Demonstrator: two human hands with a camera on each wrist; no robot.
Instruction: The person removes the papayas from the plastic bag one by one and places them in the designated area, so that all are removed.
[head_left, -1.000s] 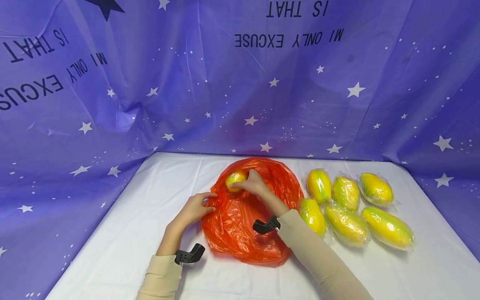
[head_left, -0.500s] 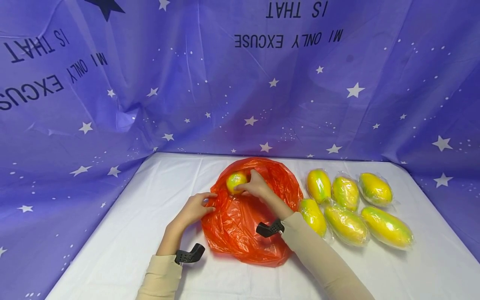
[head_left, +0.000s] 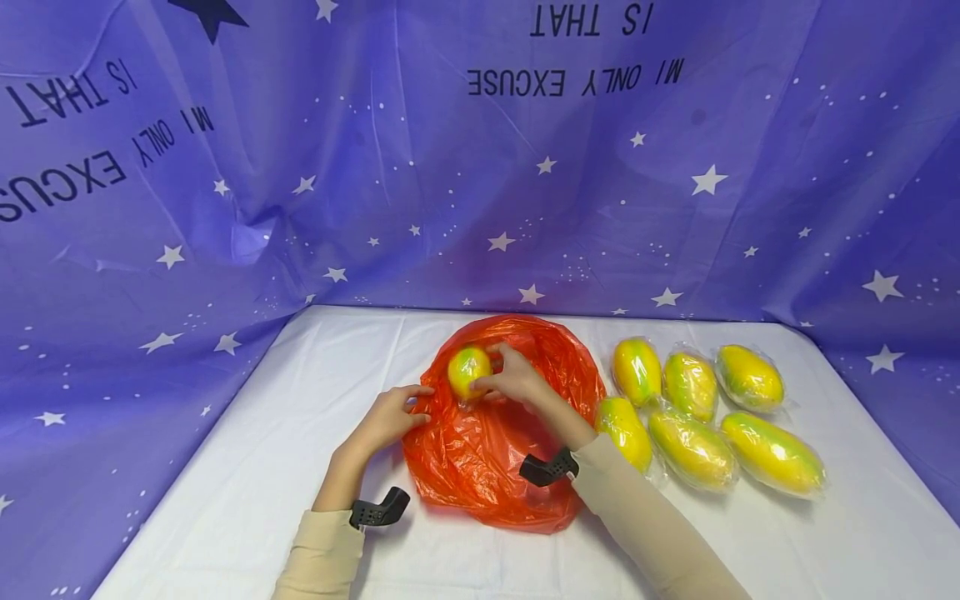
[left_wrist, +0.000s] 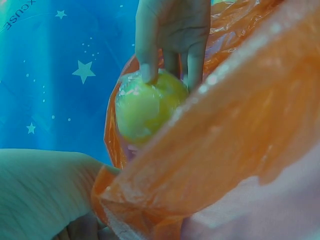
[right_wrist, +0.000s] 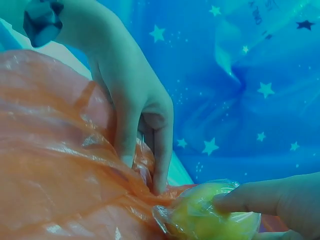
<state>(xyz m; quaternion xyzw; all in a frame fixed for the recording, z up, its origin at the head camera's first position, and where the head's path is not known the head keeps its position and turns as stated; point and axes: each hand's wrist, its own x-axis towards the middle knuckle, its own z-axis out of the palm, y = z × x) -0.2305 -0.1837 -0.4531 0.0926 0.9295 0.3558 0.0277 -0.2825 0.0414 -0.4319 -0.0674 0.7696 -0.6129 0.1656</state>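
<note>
A red plastic bag (head_left: 480,467) lies on the white-covered table, its mouth spread wide. My left hand (head_left: 392,414) pinches the bag's left rim between thumb and fingers; the left wrist view shows the orange-looking film (left_wrist: 210,165) bunched there. Inside the mouth, my right hand (head_left: 519,379) grips a yellow-green mango (head_left: 467,372) in clear wrap. Its thumb presses on the near side of the mango (left_wrist: 150,110) and the other fingers go round the far side, partly hidden. In the right wrist view, the wrapped mango (right_wrist: 200,212) is close to my left fingers.
Several more wrapped mangoes stand in two rows right of the bag, among them a front-right mango (head_left: 776,454) and a back-left mango (head_left: 637,371). One front mango (head_left: 626,433) lies close against the bag and my right sleeve (head_left: 645,508). A purple starred cloth (head_left: 420,167) hangs behind the table.
My right hand has drawn back slightly to the right and nearer me, and the mango has shifted a little toward me. The left hand has kept its place on the rim.
</note>
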